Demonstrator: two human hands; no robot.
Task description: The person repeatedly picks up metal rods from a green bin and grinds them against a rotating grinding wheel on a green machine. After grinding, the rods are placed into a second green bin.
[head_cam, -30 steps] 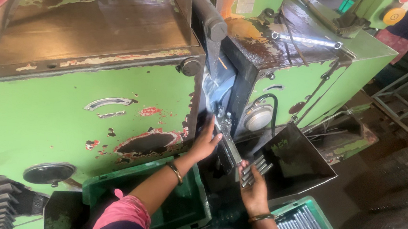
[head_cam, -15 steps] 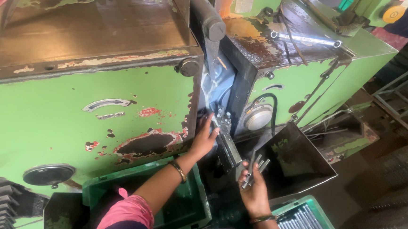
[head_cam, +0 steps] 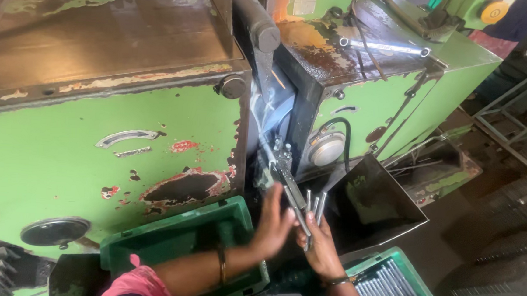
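In the head view, the right hand [head_cam: 321,246] is closed around a few thin grey metal rods [head_cam: 319,207], their long axis near upright, tips pointing up toward the slanted metal feed rail [head_cam: 286,180] of the worn green machine [head_cam: 92,156]. The left hand [head_cam: 274,225], fingers spread open, rests against that rail. Compared with half a second ago, the left hand sits lower, nearer the right.
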